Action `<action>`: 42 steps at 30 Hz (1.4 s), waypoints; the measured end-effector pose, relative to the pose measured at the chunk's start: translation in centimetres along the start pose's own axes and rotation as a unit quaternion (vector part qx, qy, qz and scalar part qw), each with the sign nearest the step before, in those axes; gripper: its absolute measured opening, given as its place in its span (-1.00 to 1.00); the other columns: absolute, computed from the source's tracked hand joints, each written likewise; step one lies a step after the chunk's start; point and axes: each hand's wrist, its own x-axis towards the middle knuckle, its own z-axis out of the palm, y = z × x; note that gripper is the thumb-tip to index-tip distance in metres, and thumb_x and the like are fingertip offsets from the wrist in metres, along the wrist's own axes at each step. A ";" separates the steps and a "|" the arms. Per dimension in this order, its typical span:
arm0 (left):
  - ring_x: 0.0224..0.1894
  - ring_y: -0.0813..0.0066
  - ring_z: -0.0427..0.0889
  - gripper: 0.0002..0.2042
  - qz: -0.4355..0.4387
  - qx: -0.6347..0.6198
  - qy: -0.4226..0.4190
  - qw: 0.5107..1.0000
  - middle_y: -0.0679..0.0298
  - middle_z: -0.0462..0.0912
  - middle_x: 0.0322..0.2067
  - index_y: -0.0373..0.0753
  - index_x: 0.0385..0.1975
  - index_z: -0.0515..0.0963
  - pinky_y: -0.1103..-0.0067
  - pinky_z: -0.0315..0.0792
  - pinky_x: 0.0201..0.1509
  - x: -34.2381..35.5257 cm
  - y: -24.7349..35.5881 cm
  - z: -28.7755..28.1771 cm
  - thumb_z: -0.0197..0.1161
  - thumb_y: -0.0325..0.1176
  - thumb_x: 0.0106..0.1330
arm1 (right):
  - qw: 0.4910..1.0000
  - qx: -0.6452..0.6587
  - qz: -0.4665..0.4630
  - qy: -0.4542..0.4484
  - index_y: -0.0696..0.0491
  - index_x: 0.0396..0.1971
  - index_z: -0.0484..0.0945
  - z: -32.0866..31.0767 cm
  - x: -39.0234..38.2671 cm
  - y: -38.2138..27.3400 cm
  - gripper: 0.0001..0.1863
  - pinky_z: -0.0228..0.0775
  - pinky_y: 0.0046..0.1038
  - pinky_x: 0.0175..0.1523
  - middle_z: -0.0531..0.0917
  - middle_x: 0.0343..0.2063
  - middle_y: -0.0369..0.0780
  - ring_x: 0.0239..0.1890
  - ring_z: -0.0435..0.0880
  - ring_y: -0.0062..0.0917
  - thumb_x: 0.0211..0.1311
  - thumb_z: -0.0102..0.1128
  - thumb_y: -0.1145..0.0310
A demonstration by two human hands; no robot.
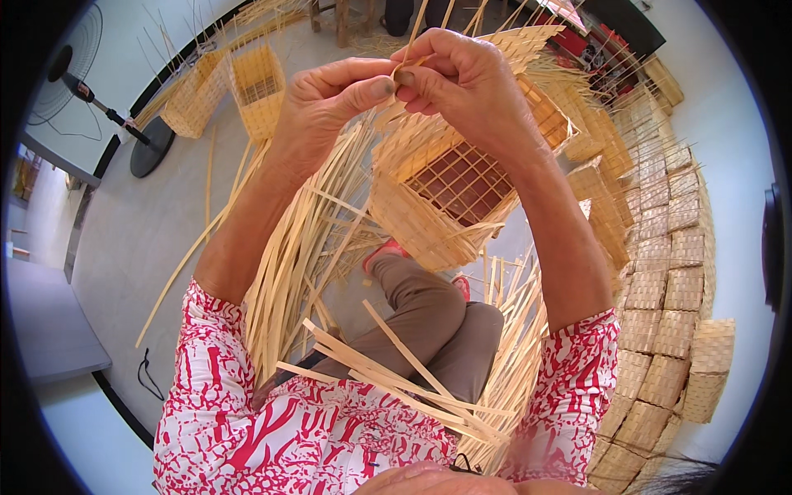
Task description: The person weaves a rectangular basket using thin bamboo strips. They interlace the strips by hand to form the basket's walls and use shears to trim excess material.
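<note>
My left hand (334, 107) and my right hand (450, 91) meet high in the view, thumbs nearly touching, pinching a narrow pale bamboo strip (396, 80). Both are closed on it above a square, partly woven basket (392, 210) with an open grid and unwoven strip ends along its top. Long loose strips (297, 272) lie left of the basket. Several short strips (388, 379) rest across my lap, over brown trousers (412, 313). A further bundle (516, 346) lies at my right side.
Two woven baskets (256, 91) stand back left near a black fan (151, 148). Stacked woven pieces (668, 289) line the right wall. A wooden stool (338, 16) and another person's dark-clothed legs (400, 12) are at the back. A grey board (49, 322) stands at the left.
</note>
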 end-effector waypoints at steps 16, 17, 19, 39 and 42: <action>-0.31 0.68 0.65 -0.81 0.054 0.230 0.083 0.968 0.29 0.73 -0.36 -0.37 -0.23 0.68 0.73 0.52 -0.19 0.0 2.2 1.5 0.43 -0.41 0.25 | 0.998 0.027 0.023 -0.053 0.12 0.11 0.41 0.1 1.4 0.9 -0.65 0.55 -0.52 -0.17 0.64 -0.38 -0.23 -0.32 0.65 -0.62 0.34 0.13 0.52; -0.32 0.68 0.65 -0.81 0.056 0.231 0.081 0.968 0.29 0.73 -0.36 -0.36 -0.24 0.69 0.73 0.52 -0.20 0.1 2.2 1.4 0.44 -0.40 0.25 | 1.000 0.012 -0.008 -0.016 0.19 -0.08 0.51 0.4 0.9 0.5 -0.79 0.57 -0.53 -0.23 0.67 -0.44 -0.21 -0.38 0.68 -0.61 0.31 0.15 0.53; -0.33 0.68 0.64 -0.82 0.052 0.242 0.080 0.965 0.30 0.73 -0.38 -0.35 -0.26 0.69 0.72 0.51 -0.21 0.2 2.3 1.3 0.44 -0.38 0.25 | 0.999 0.008 -0.039 0.010 0.22 -0.18 0.58 0.7 0.5 0.5 -0.83 0.60 -0.51 -0.28 0.70 -0.47 -0.17 -0.41 0.72 -0.57 0.27 0.20 0.50; -0.33 0.77 0.55 -0.83 0.086 0.266 -0.107 0.954 0.44 0.64 -0.34 -0.22 -0.13 0.65 0.77 0.46 -0.24 2.5 3.4 2.5 0.29 -0.32 0.40 | 0.949 -0.112 -0.081 0.282 0.05 0.24 0.29 5.3 -3.3 1.0 -0.40 0.54 -0.51 -0.25 0.68 -0.26 -0.16 -0.31 0.70 -0.55 0.25 0.34 0.37; -0.32 0.79 0.54 -0.83 0.088 0.240 -0.128 0.958 0.47 0.62 -0.34 -0.21 -0.13 0.65 0.78 0.46 -0.24 2.7 3.1 2.1 0.29 -0.30 0.40 | 0.956 -0.080 -0.100 0.263 0.04 0.30 0.22 5.4 -3.5 2.0 -0.36 0.51 -0.62 -0.26 0.65 -0.22 -0.17 -0.31 0.66 -0.66 0.29 0.32 0.42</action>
